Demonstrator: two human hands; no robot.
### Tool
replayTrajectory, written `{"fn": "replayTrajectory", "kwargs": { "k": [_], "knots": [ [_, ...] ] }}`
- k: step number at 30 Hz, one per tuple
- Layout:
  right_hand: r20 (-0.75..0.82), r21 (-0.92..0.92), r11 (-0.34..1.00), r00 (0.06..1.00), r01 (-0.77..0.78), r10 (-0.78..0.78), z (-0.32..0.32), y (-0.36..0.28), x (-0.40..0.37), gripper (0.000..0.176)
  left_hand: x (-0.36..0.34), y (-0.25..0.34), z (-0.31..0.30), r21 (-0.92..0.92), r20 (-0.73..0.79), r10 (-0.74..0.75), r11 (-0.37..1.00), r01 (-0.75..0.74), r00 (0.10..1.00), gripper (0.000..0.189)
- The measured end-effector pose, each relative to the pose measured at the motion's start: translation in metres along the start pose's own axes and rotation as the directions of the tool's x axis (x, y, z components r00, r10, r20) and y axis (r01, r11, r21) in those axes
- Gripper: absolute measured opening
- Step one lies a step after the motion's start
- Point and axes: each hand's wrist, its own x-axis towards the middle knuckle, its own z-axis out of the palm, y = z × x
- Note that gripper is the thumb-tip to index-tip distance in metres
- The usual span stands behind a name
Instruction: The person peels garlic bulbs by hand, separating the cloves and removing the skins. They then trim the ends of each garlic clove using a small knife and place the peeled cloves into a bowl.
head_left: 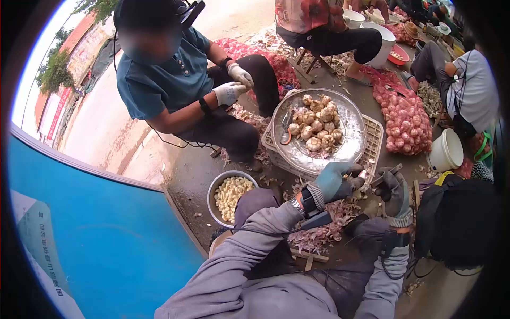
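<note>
My left hand (340,181), in a teal and dark grey glove, pinches a small whitish garlic clove (362,174) at the near right edge of the metal tray. Just right of it, my right hand (392,192), gloved alike, has its fingers closed around a small dark tool (387,173). On the round metal tray (355,119) lie several garlic bulbs (319,126) and a tool with an orange handle (287,139). A metal bowl (211,198) of peeled cloves (231,196) stands left of my knee.
A plastic crate (374,139) supports the tray. Opposite sits a person (164,80) in white gloves. Garlic skins (329,226) cover the ground below my hands. Net sacks of garlic (406,119), a white bucket (446,151) and other seated people are beyond. A blue panel (106,228) stands at left.
</note>
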Motion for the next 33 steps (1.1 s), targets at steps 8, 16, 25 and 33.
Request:
{"fn": "replayTrajectory", "kwargs": {
  "k": [8, 16, 25, 33],
  "knots": [
    [-0.02, 0.053, 0.992, 0.993, 0.113, -0.112, 0.05, 0.011, -0.099, 0.03, -0.107, 0.019, 0.012, -0.17, -0.056, -0.102, 0.981, 0.091, 0.993, 0.034],
    [0.084, 0.183, 0.977, 0.989, 0.107, -0.124, 0.081, 0.03, -0.152, 0.022, -0.177, 0.029, 0.012, -0.022, -0.148, -0.097, 0.995, 0.095, 0.984, 0.035],
    [0.094, 0.387, 0.917, 0.986, 0.093, -0.139, 0.069, 0.043, -0.181, 0.032, -0.185, 0.051, 0.022, -0.136, -0.081, -0.027, 0.991, 0.016, 0.996, 0.032],
    [0.015, 0.388, 0.905, 0.981, 0.173, -0.194, 0.062, 0.045, -0.192, 0.033, -0.191, 0.052, 0.029, -0.047, -0.087, -0.022, 0.999, 0.018, 0.996, 0.026]
  ]
}}
